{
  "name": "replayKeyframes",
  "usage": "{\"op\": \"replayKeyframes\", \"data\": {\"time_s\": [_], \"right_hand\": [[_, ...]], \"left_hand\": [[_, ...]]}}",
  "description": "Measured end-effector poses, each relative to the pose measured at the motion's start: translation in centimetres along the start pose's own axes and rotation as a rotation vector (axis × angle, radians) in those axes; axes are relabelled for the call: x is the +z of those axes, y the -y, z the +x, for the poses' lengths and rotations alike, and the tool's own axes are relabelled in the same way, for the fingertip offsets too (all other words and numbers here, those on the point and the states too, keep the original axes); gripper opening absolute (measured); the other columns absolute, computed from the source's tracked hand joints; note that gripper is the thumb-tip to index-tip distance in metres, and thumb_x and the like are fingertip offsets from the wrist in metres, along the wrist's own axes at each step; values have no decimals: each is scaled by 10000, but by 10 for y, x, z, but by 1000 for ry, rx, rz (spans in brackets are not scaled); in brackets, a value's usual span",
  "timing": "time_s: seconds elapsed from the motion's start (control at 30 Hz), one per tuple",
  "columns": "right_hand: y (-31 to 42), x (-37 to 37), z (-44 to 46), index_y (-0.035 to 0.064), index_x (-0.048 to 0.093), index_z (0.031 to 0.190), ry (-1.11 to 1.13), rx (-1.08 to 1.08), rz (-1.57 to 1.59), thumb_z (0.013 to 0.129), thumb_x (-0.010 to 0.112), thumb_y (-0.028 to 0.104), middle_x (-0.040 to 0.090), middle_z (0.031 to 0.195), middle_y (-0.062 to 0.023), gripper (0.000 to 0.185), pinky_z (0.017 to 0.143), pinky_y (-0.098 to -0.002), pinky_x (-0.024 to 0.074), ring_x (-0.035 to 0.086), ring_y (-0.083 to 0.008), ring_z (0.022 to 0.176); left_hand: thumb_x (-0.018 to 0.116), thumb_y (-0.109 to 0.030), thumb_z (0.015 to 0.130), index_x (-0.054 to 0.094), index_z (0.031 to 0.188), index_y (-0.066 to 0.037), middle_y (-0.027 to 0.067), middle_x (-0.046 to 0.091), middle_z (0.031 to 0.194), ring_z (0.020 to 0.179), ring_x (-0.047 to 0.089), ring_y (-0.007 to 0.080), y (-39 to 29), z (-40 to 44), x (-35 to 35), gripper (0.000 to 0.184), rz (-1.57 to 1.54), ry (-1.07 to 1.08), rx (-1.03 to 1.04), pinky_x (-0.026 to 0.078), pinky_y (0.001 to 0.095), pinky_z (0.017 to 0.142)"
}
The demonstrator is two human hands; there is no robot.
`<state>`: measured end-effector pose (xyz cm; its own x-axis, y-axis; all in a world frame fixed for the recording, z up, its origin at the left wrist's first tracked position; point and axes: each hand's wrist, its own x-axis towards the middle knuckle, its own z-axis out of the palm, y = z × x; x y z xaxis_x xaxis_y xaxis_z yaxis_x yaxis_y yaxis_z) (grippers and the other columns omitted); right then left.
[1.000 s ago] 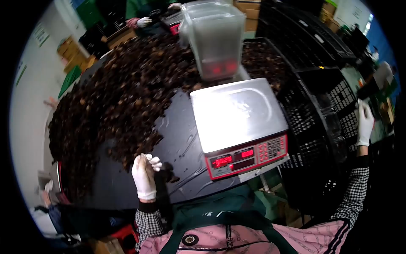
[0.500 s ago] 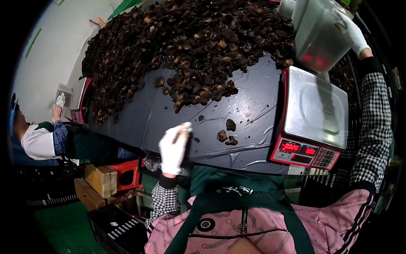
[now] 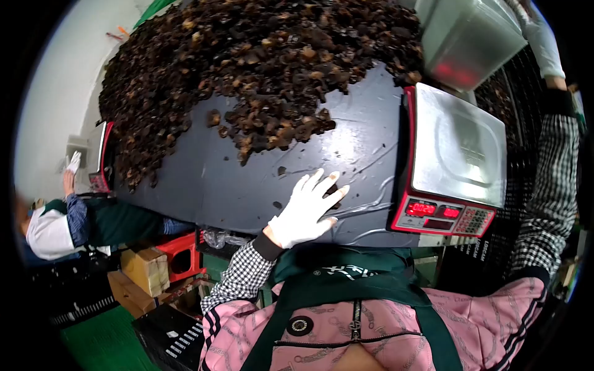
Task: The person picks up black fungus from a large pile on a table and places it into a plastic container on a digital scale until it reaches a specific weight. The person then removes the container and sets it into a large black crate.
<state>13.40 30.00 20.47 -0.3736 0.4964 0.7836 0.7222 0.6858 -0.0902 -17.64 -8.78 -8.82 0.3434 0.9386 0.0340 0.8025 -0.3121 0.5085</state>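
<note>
My left hand (image 3: pixel 306 209), in a white glove, is low over the grey table (image 3: pixel 210 185) with its fingers spread, partly covering a few loose dark pieces. Beyond it lies a large heap of dark brown dried pieces (image 3: pixel 247 62). My right hand (image 3: pixel 544 46), also gloved, is at the upper right beside the stacked clear plastic tubs (image 3: pixel 473 43); its fingers are hidden or blurred at the frame's edge. Between my arms sits a red scale (image 3: pixel 458 161) with a bare metal plate and lit red digits.
At the left a co-worker (image 3: pixel 59 226) has a gloved hand near another scale (image 3: pixel 100 157). Below are a red stool (image 3: pixel 182 256), a cardboard box (image 3: pixel 145 270) and a black crate (image 3: pixel 167 334). Black crates also stand right of the scale.
My left hand has moved right and spread its fingers over the loose pieces. My right hand has shifted slightly right and up at the tubs. The view swung left earlier.
</note>
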Motion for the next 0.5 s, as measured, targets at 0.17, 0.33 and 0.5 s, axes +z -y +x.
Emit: {"op": "replayKeyframes", "data": {"time_s": [0.17,0.33,0.5], "right_hand": [[107,-64,-97,6,677,1065,71,-144,59,874,779,195,713,1035,-158,288,766,-378,556,690,-288,892],[144,-89,-224,27,694,1167,310,-25,34,730,877,146,715,1054,-154,488,748,-321,603,726,-276,920],[140,-78,-312,27,666,1192,407,232,81,753,865,41,708,1016,-146,482,675,-311,575,723,-258,804]], "left_hand": [[758,-84,817,692,1246,-95,172,655,1233,1034,645,340,-3,7,10,433,104,-229,-13,541,407,878],[730,-28,868,697,1217,-81,151,669,1146,957,658,331,-1,3,14,354,105,-348,-160,554,367,822],[735,16,868,695,1247,-76,131,665,1106,966,675,283,-6,17,8,392,-186,-482,-195,557,333,847]]}}
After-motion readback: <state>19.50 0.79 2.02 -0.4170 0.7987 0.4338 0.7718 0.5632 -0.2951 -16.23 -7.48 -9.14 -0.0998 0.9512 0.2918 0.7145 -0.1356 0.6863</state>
